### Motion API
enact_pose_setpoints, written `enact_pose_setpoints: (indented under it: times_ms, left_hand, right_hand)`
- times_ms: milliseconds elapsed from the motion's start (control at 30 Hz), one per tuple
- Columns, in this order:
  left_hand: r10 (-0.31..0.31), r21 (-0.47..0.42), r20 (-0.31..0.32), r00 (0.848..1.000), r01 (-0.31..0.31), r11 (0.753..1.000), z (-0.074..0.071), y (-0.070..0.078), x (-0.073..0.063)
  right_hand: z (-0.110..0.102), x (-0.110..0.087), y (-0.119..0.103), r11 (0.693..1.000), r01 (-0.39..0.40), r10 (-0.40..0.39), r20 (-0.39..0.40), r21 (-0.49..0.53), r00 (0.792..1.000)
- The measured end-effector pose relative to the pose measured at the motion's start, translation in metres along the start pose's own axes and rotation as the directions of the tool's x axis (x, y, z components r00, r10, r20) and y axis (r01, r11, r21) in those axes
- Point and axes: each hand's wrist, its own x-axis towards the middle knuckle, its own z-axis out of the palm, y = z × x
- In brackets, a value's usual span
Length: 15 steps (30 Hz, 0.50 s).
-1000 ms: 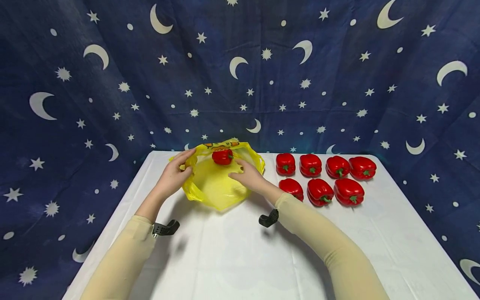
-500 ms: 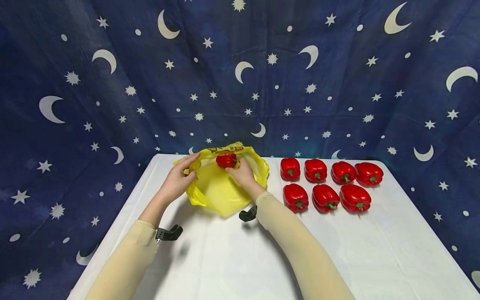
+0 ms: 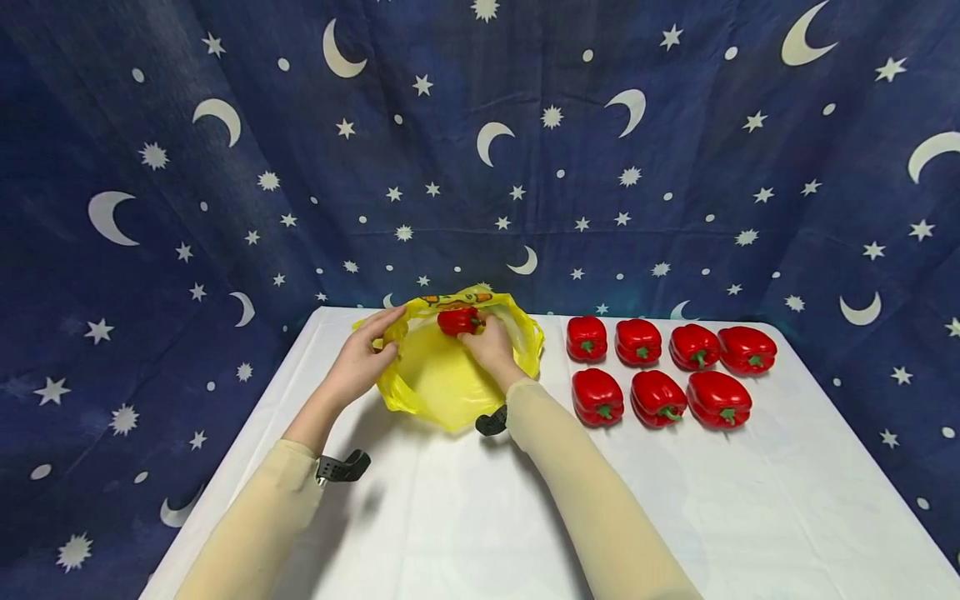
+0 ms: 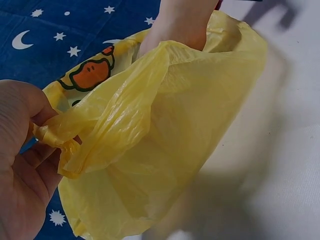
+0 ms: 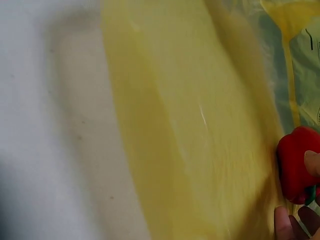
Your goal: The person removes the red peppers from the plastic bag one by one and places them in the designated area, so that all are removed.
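Note:
A yellow plastic bag (image 3: 442,379) with a printed rim lies on the table, its mouth held wide. At its left edge my left hand (image 3: 362,358) pinches the gathered plastic between thumb and fingers, as the left wrist view shows. My right hand (image 3: 491,343) reaches inside the bag and grips a red bell pepper (image 3: 456,321) near its green stem. In the right wrist view, the thumb presses the side of that pepper and the fingers curl below it; part of the hand is cut off by the frame.
Several red bell peppers (image 3: 657,398) stand in two rows on the white-covered table (image 3: 480,517), right of the bag. A dark blue curtain (image 3: 420,150) with moons and stars hangs right behind the table's back edge.
My right hand has moved left and deeper into the bag, from apart from the pepper to gripping it. The left hand keeps its hold on the bag. The head view has shifted slightly.

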Motion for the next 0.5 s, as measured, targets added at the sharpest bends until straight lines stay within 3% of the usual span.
enact_pose_setpoints:
  times_ms: [500]
  left_hand:
    - [0.018,-0.002,-0.010,1.000,-0.018,1.000,0.0005,0.0017,-0.0009]
  right_hand:
    - [0.0065,0.0076,0.0074,0.977,0.079,-0.088,-0.039,-0.197,0.995]
